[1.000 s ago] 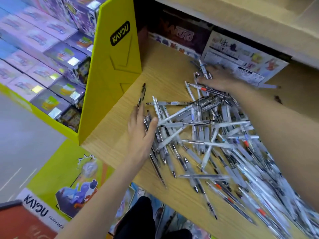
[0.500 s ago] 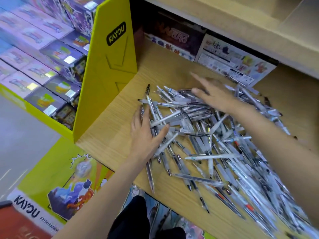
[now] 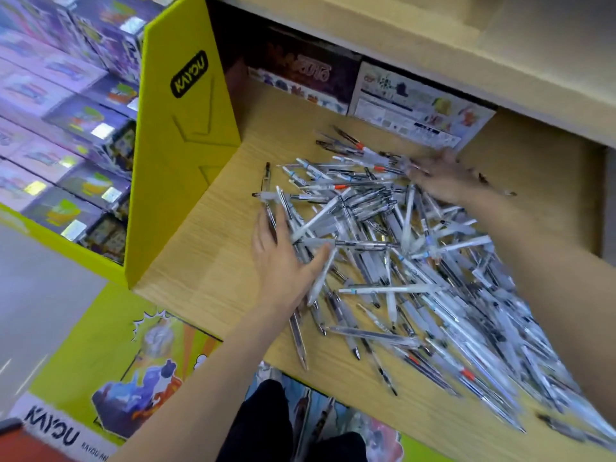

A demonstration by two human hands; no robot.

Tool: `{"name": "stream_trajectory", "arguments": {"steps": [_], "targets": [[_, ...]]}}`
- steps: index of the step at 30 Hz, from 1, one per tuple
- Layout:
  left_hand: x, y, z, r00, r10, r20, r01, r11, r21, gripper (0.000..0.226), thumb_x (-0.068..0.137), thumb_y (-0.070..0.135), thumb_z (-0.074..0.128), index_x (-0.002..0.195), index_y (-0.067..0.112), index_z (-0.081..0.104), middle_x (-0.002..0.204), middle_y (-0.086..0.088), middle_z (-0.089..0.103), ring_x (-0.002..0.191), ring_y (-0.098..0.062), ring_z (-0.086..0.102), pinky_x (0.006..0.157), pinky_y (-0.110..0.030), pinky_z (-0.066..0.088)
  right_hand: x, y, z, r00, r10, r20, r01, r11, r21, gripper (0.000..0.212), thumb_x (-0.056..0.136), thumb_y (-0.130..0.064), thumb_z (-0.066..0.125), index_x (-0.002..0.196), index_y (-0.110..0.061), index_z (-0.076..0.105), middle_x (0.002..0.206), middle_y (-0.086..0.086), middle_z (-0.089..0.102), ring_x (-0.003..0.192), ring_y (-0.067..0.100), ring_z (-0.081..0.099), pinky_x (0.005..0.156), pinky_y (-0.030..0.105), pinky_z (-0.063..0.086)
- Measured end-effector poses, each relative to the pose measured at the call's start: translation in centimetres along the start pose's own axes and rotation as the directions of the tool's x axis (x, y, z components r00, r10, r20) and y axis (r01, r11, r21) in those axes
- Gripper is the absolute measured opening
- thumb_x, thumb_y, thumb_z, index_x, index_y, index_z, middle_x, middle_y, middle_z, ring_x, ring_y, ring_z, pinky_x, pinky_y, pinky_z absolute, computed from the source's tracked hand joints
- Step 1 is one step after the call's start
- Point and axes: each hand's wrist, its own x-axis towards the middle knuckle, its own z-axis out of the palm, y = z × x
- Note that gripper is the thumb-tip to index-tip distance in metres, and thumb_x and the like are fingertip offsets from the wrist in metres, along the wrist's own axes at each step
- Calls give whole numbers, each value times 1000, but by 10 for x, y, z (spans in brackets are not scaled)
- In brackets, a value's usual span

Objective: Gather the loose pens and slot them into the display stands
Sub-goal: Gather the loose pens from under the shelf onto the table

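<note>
A big heap of loose pens point(image 3: 393, 248), clear and white with some orange bands, covers the wooden shelf point(image 3: 200, 268) from its middle to the lower right. My left hand point(image 3: 283, 261) lies flat with straight fingers against the heap's left edge, thumb spread under a few pens. My right hand point(image 3: 440, 176) reaches over the far side of the heap, fingers spread and blurred, resting on the pens there. No display stand for pens is visible.
A yellow KAYOU divider panel point(image 3: 181, 135) stands at the shelf's left end, with purple card boxes point(image 3: 66, 105) beyond it. Printed boxes point(image 3: 413, 111) line the back of the shelf under an upper wooden shelf point(image 3: 400, 35). Bare wood lies left of the heap.
The right hand swept left across the heap, then back toward the rear right. The pens bunched closer together. The left hand stayed pressed at the heap's left edge.
</note>
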Motion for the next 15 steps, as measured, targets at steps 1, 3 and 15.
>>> {"name": "stream_trajectory", "arguments": {"steps": [1,3,15], "targets": [[-1,2,1,1000,18,4,-18,1000,-4,103,71,76,37,150,19,4,157,-12,-1,144,-24,-3,114,-38,2,-2,-2,2,1000,-19,13,19,1000,0,59,94,-63,23,145,-34,29,155,2,8,139,33,23,113,48,12],[-1,3,3,999,45,-3,-45,999,-5,104,69,77,32,150,18,5,157,-13,0,144,-24,-3,113,-36,1,-7,-7,6,998,-59,25,58,998,8,60,95,-61,22,147,-30,27,156,3,11,140,32,21,114,49,14],[0,1,2,999,-4,-41,0,995,-98,91,84,55,58,150,18,9,158,-4,0,144,-18,-4,117,-47,10,-33,-18,19,996,-79,-33,72,984,-164,51,101,-46,16,148,-29,19,157,3,13,139,34,20,111,50,15]]}}
